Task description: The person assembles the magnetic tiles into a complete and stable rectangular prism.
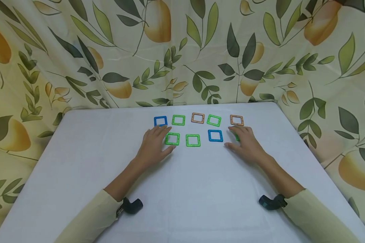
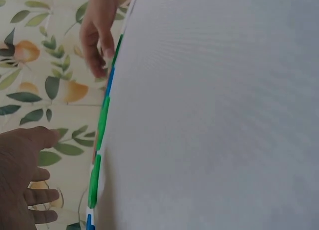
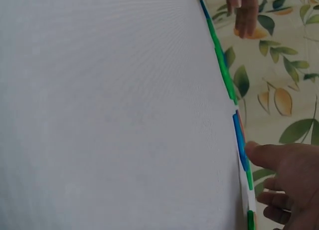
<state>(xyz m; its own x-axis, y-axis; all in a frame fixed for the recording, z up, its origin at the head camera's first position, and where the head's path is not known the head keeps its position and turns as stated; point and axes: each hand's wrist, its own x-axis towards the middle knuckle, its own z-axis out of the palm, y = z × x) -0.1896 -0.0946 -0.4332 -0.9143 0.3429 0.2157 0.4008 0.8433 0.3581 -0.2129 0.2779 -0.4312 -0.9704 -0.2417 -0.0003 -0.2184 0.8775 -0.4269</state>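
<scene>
Small hollow square frames lie in two rows toward the table's far side. My left hand (image 1: 153,145) is spread at the left end of the front row, beside a green frame (image 1: 172,144), and its fingertips overlap the lower edge of a blue frame (image 1: 160,117). My right hand (image 1: 244,143), thumb apart from the fingers, partly covers another green frame (image 1: 237,137). Both wrist views show the left hand (image 2: 22,175) and the right hand (image 3: 284,185) raised above the tabletop, holding nothing. Between the hands lie a green frame (image 1: 193,145) and a blue frame (image 1: 215,140).
The back row also has a green frame (image 1: 178,115), an orange frame (image 1: 197,113), a tilted green frame (image 1: 214,116) and an orange frame (image 1: 236,116) beyond the right fingertips. A white cloth covers the table (image 1: 194,195). Behind it hangs a leaf-and-fruit patterned curtain (image 1: 176,74).
</scene>
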